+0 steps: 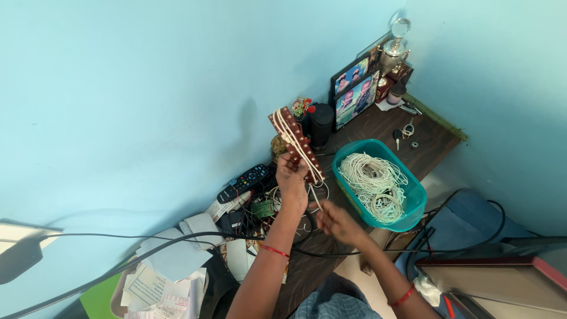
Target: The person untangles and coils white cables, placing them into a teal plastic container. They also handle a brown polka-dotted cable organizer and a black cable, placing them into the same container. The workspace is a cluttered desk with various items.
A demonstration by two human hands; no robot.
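My left hand point(291, 177) is wrapped round the lower end of a flat wooden board point(295, 142), fingers clenched on it, holding it upright and tilted a little to the left. The board is narrow, reddish brown, with a row of small pale studs along its edge. White cord point(299, 149) runs lengthwise over its face in several parallel strands, smooth and thin, bunched at the top end.

My right hand point(336, 221) sits lower and to the right, fingers pinched on a loose strand of the same white cord that slants up to the board. The grip looks closed on the cord, though the fingertips are slightly blurred. A red thread band rings each wrist.

Just right of the board, on the dark wooden desk point(425, 142), stands a teal plastic basket point(413, 198), rectangular with rounded corners. Inside lie loose coils of white cord, tangled in soft loops.

Behind the board: a black cylinder point(322, 124), matte, upright. Further back, framed photographs point(356, 88) lean against the pale blue wall, with a metal trophy point(394, 47) topped by a clear ball beside them.

Left of my left hand, a black remote control point(243, 182) lies among dark cables and a small green circuit board point(263, 208). Nearer me, a heap of creased papers point(171, 272).
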